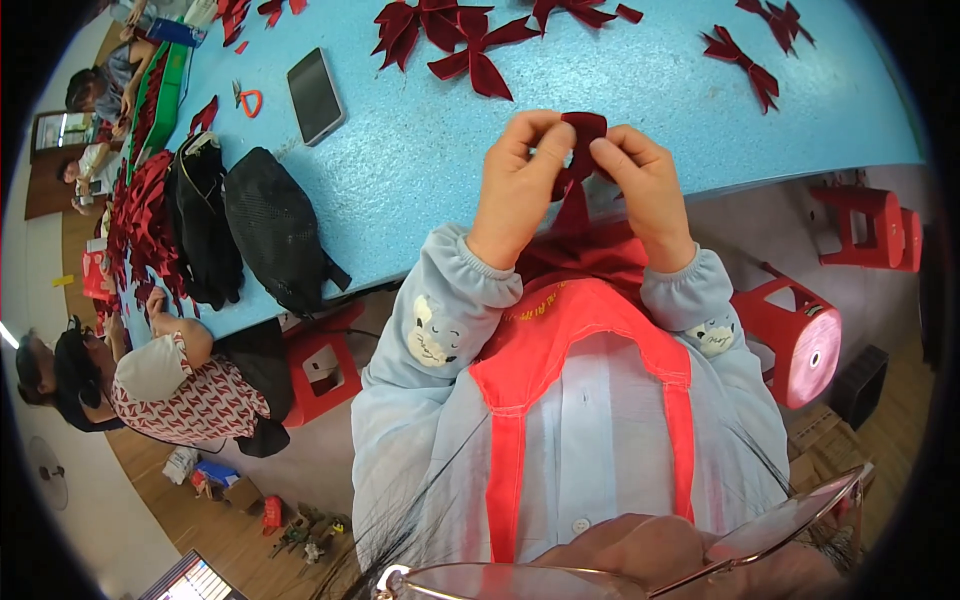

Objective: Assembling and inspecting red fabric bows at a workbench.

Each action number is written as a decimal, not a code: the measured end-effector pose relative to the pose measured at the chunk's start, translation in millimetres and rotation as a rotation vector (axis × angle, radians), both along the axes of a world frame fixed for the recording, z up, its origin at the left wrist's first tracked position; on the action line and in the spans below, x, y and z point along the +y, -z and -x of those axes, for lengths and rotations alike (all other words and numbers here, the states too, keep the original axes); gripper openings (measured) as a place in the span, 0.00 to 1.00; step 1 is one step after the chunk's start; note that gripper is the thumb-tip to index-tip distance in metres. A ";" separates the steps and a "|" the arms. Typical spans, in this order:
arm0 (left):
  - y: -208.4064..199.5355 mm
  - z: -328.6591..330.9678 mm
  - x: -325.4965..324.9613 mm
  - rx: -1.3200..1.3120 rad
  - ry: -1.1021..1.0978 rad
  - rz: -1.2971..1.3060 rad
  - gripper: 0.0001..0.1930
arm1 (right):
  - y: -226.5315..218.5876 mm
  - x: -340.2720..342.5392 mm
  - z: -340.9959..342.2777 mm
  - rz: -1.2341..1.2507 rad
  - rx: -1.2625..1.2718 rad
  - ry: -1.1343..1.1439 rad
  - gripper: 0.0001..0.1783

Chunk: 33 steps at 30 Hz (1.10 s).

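Between my two hands, over the table's near edge, is a dark red velvet ribbon (586,124) bent into a loop, with a tail hanging down toward my red apron. My left hand (524,175) pinches its left side between thumb and fingers. My right hand (645,185) grips the right side of the loop, thumb pressed on it. Beyond my hands lies a finished-looking velvet bow (480,58), with another bow (425,22) touching it. To the right are a bow (742,67) and one more bow (780,22) near the far edge.
On the blue table (390,170) lie a phone (315,97), orange-handled snips (250,101), a black mesh bag (275,225) and a black pouch (203,215). Piled red ribbon (145,220) sits farther left, beside a seated person (190,385). Red stools (862,228) stand at right.
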<state>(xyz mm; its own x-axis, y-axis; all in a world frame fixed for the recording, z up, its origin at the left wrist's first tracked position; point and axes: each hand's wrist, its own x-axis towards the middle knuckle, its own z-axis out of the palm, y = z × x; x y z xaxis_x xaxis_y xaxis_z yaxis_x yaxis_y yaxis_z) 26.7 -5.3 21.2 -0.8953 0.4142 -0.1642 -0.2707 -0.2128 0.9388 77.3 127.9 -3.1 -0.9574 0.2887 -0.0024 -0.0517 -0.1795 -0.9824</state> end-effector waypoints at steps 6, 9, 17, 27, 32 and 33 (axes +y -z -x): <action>17.6 -16.0 -14.8 0.051 -0.292 -0.041 0.07 | 3.2 0.7 3.0 0.231 -0.079 0.194 0.04; 23.2 -26.3 -19.5 0.060 -0.064 0.119 0.08 | 4.1 -4.8 2.9 0.225 -0.044 0.239 0.04; 18.2 -23.1 -9.6 0.537 -0.162 0.321 0.08 | -9.4 -7.4 -0.5 0.202 -0.063 0.017 0.08; 6.5 -23.1 -5.1 0.766 -0.310 0.441 0.05 | 4.3 -25.4 -2.1 0.332 -0.011 0.147 0.08; 6.6 -20.8 -0.7 0.013 -0.149 0.087 0.04 | 15.8 -27.7 -1.2 0.434 0.091 0.187 0.08; 10.1 -18.2 -4.7 0.010 -0.155 0.087 0.04 | 14.7 -28.4 -1.5 0.424 0.104 0.188 0.08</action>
